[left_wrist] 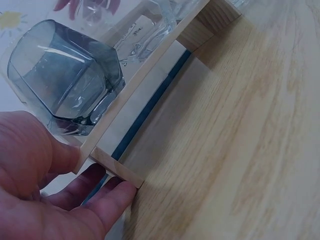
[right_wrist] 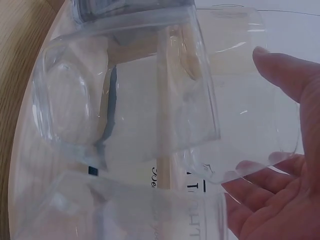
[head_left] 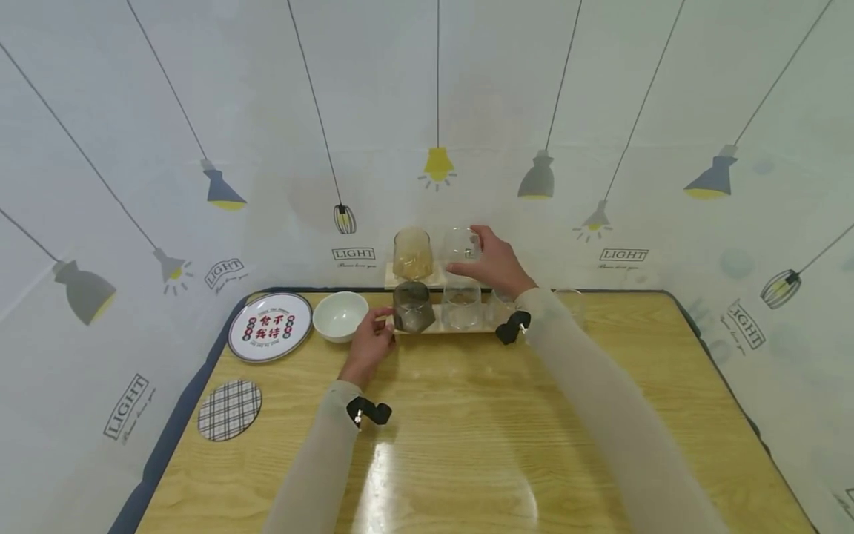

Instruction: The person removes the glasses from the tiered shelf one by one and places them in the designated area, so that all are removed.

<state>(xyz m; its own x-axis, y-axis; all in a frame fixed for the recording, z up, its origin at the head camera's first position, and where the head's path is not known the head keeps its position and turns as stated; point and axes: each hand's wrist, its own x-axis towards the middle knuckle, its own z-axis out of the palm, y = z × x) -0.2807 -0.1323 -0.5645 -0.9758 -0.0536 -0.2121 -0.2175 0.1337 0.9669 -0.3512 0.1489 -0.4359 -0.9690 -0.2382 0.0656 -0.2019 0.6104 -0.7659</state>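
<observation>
At the left end of a low wooden rack, my left hand grips the board, thumb above and fingers below by its leg. Right beside that thumb stands a dark grey glass. My right hand reaches over the front row and holds a clear glass at the back, thumb on one side and fingers on the other. An amber glass stands to the left of it on the rear tier. In front is another clear glass; more clear glasses are partly hidden by my right wrist.
Left of the rack are a white bowl, a plate with red lettering and a round checked coaster. A printed wall covering rises behind the wooden table.
</observation>
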